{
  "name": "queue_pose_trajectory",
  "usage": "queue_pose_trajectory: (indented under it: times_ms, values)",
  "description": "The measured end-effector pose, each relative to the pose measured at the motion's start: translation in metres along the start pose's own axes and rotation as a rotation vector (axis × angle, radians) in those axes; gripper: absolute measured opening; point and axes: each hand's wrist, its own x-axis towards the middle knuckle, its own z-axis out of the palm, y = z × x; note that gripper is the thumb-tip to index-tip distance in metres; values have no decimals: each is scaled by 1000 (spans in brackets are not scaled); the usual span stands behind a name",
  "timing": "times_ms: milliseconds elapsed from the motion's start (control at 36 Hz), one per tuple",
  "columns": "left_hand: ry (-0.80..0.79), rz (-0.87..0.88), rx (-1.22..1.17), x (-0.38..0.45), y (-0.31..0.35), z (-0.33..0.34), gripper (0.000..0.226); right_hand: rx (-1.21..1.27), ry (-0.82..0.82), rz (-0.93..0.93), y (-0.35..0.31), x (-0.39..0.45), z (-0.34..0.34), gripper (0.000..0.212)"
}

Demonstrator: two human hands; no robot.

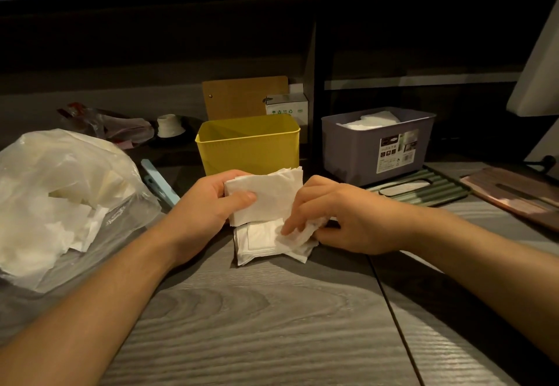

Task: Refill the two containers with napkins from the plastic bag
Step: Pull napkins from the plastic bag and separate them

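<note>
Yellow container (248, 146) sits at 12 o'clock from the hands, open top, inside looks empty as far as the view shows. Grey container (375, 146) at 1 o'clock, open top, white napkins (370, 121) piled in it up to about rim level, label on its front wall. Plastic bag (60, 201) at 9 o'clock on the bench (272, 325), mouth open toward the hands, full of loose white napkins.

Left hand (208, 204) grips a stack of napkins (266, 195) just in front of the yellow container, thumb on top, fingers curled under. Right hand (338, 219) pinches a crumpled napkin (299, 234) on a second pile (260, 240) lying flat on the bench, directly below the held stack.

Slotted green lid (423, 189) lies beside the grey container at 2 o'clock, brown lid (514, 195) further out at 3 o'clock. Blue clip (158, 181) between bag and yellow container. Behind: wooden board (236, 98), small white box (287, 107), tape roll (169, 125).
</note>
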Motion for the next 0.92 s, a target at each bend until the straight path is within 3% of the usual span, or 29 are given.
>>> queue_pose_trajectory:
  times_ms: [250,361,500,611,917]
  values:
    - [-15,10,21,-2,2,0,21,-207,57,-56,1,4,0,18]
    - [-13,13,11,-1,0,1,21,-128,32,-11,-2,3,-1,29]
    - [24,1,-42,1,-2,0,21,-52,77,86,0,0,1,22]
    - [40,-5,-64,3,-4,-1,21,-23,75,83,-1,-2,2,28]
    - [38,11,-43,2,-3,-1,19,-235,93,21,4,-1,1,29]
